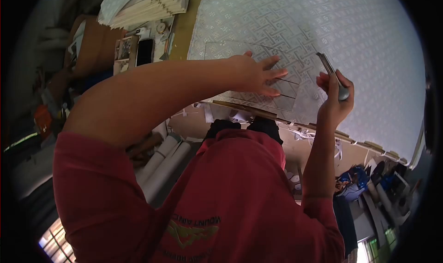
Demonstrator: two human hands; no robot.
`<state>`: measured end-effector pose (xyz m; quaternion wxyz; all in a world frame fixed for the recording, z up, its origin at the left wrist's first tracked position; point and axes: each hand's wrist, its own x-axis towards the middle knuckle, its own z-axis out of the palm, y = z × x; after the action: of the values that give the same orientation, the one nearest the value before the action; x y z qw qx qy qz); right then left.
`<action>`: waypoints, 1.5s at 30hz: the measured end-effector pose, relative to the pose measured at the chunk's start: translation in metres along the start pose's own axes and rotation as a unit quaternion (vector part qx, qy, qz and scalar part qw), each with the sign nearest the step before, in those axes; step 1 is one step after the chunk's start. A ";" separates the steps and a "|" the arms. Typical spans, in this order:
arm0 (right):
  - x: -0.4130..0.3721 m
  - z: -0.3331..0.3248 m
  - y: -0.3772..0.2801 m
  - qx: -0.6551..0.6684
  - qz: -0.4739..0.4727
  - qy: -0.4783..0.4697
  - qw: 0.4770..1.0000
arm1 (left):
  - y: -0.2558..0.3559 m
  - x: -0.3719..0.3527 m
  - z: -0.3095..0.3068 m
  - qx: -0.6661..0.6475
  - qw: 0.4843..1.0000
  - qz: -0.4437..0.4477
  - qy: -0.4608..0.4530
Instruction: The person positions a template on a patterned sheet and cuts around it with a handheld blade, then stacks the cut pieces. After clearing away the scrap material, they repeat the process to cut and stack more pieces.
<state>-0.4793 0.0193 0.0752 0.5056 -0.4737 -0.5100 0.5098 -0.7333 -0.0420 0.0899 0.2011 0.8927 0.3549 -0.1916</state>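
My left hand (258,76) lies flat with fingers spread on a clear plastic template (289,90) marked with dark lines. Beneath the template is a pale sheet (369,74) with a woven-look geometric and floral pattern, spread across the table. To the right of the template, my right hand (339,94) is closed around a utility knife (330,68). The knife's blade end points up and away from me, over the patterned sheet.
A thick stack of cut pale pieces (154,9) sits at the upper left. Below it are a black phone (145,52) and small tools. The table's front edge (244,108) runs close to my body. Rolls (161,164) stand at lower left, and clutter lies at lower right.
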 end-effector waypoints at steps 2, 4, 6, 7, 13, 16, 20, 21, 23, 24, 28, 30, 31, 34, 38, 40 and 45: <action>-0.026 -0.025 -0.009 -0.032 -0.006 0.023 0.999 | -0.003 0.000 0.008 0.030 0.999 0.009 0.038; -0.056 -0.045 -0.018 -0.094 0.006 0.031 0.995 | 0.000 -0.003 0.001 0.051 0.998 0.010 0.034; -0.090 -0.056 -0.026 -0.135 0.044 0.025 0.990 | 0.002 -0.007 0.000 0.063 0.997 0.002 0.032; -0.107 -0.060 -0.028 -0.156 0.044 0.001 0.987 | 0.000 -0.007 0.004 0.078 0.995 0.007 0.054; -0.170 -0.045 -0.024 -0.149 0.090 -0.041 0.984 | -0.005 -0.003 0.015 0.106 0.991 0.008 0.087; -0.169 -0.040 -0.020 -0.153 0.077 -0.075 0.982 | 0.002 -0.011 0.001 0.111 0.991 0.013 0.078; -0.147 -0.043 -0.019 -0.141 0.055 -0.070 0.986 | 0.002 -0.014 -0.001 0.104 0.993 -0.007 0.058; -0.140 -0.047 -0.019 -0.128 0.040 -0.080 0.988 | -0.001 -0.014 -0.001 0.111 0.992 -0.010 0.056; -0.130 -0.056 -0.019 -0.111 0.029 -0.080 0.990 | -0.006 -0.015 -0.002 0.032 0.998 -0.006 0.044; -0.125 -0.062 -0.016 -0.101 0.028 -0.075 0.992 | -0.008 -0.014 -0.002 0.041 0.998 -0.007 0.036; -0.108 -0.096 -0.002 -0.046 0.063 -0.084 0.993 | -0.009 -0.014 -0.010 -0.022 0.998 -0.059 0.011; -0.099 -0.107 0.003 -0.002 0.071 -0.080 0.994 | -0.006 -0.019 -0.016 -0.033 0.995 -0.094 0.002; -0.093 -0.114 0.007 0.034 0.075 -0.095 0.992 | -0.004 -0.021 -0.018 -0.050 0.989 -0.138 0.016; -0.071 -0.130 0.019 0.054 0.043 -0.122 0.990 | -0.001 -0.034 -0.014 -0.089 0.969 -0.223 0.054; -0.040 -0.147 0.032 0.062 0.045 -0.144 0.987 | -0.005 -0.056 0.022 -0.211 0.902 -0.357 0.118; -0.031 -0.146 0.029 0.068 0.045 -0.131 0.988 | 0.002 -0.069 0.048 -0.257 0.872 -0.385 0.162; -0.014 -0.155 0.038 0.054 0.045 -0.159 0.985 | 0.043 -0.044 0.091 -0.212 0.826 -0.451 0.263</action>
<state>-0.3248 0.0129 0.0324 0.4195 -0.3812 -0.5338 0.6274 -0.7505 -0.1399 0.0440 0.1760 0.5848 0.7895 0.0610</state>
